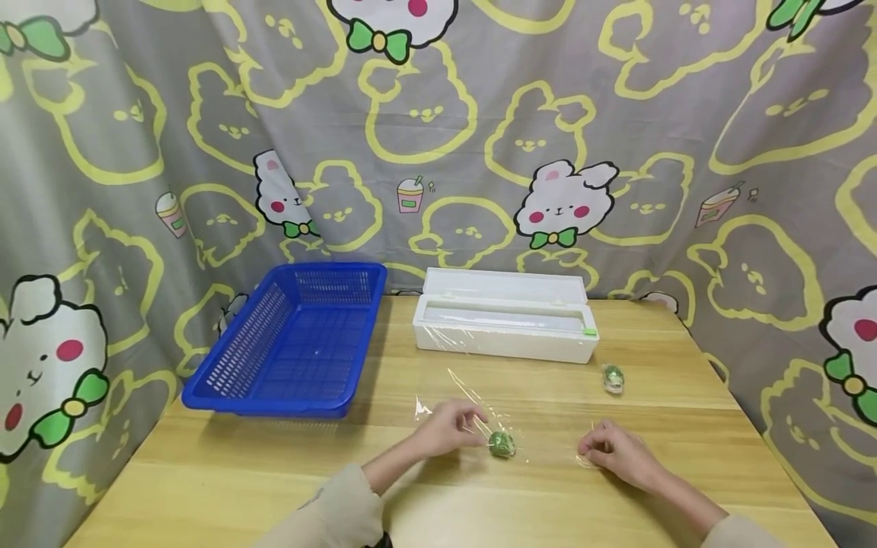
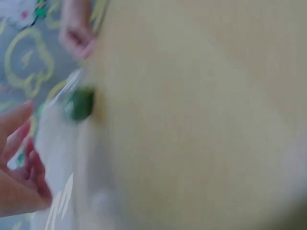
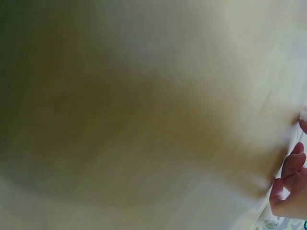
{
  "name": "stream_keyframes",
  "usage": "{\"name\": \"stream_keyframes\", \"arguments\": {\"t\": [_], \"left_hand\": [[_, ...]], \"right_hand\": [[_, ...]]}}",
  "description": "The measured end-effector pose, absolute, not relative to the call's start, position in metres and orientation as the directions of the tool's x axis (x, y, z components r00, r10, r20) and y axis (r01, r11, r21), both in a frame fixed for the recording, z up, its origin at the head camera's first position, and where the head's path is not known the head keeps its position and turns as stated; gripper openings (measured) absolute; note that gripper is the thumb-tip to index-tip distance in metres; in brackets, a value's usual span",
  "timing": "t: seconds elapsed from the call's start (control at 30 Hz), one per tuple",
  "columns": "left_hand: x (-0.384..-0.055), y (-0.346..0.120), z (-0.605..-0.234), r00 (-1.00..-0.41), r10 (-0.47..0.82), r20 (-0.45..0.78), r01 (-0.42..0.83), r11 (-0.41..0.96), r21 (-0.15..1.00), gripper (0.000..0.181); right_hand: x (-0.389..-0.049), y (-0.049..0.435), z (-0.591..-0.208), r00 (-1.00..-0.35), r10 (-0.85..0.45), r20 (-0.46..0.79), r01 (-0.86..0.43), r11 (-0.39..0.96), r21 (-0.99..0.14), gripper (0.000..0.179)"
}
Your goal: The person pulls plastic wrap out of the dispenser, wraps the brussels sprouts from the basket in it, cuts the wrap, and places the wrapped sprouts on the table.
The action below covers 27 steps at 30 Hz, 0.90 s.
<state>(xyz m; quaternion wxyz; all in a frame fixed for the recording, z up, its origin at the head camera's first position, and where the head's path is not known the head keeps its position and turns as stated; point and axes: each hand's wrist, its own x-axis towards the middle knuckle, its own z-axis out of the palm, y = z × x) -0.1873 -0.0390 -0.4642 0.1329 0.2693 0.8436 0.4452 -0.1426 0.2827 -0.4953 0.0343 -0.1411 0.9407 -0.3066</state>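
A small round green fruit (image 1: 502,444), its kind unclear, lies on the table with clear cling film (image 1: 473,392) over and about it. Just left of it is my left hand (image 1: 448,428), thumb and fingers apart. In the left wrist view the left hand (image 2: 24,167) shows nothing clearly between its fingers, and the fruit (image 2: 80,104) looks blurred. To the right, my right hand (image 1: 620,454) pinches the film's edge low over the table. The right wrist view has the right hand (image 3: 290,184) at its edge, thumb against a fingertip.
A white cling film dispenser (image 1: 503,342) stands at the back with its lid raised, film trailing from its front. A second wrapped green piece (image 1: 613,378) lies at right. A blue plastic basket (image 1: 349,392) sits at left. A patterned curtain (image 1: 466,251) hangs behind the wooden table (image 1: 226,479).
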Motion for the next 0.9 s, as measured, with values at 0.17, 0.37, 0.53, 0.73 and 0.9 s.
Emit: {"name": "stream_keyframes", "arguments": {"t": [0.17,0.37,0.53,0.73,0.9], "left_hand": [[-0.179,-0.014,-0.481,-0.886,0.464,0.009,0.261,0.481,0.837,0.028],[-0.179,-0.008,-0.49,-0.91,0.413,0.028,0.264,0.525,0.81,0.026],[-0.181,-0.007,-0.492,-0.911,0.412,0.011,0.236,0.497,0.835,0.026],[-0.182,-0.008,-0.495,-0.917,0.4,-0.001,0.201,0.463,0.863,0.025],[-0.183,-0.01,-0.497,-0.917,0.399,0.013,0.214,0.462,0.861,0.024]], "right_hand": [[-0.142,0.282,-0.496,-0.958,-0.286,0.018,-0.244,0.779,-0.578,0.008],[-0.145,0.281,-0.493,-0.956,-0.292,-0.009,-0.234,0.783,-0.576,0.008],[-0.149,0.27,-0.473,-0.932,-0.359,-0.046,-0.275,0.786,-0.554,0.008],[-0.15,0.216,-0.462,-0.93,-0.368,0.02,-0.254,0.6,-0.759,0.027],[-0.151,0.182,-0.475,-0.948,-0.313,-0.056,-0.103,0.469,-0.877,0.036]]}}
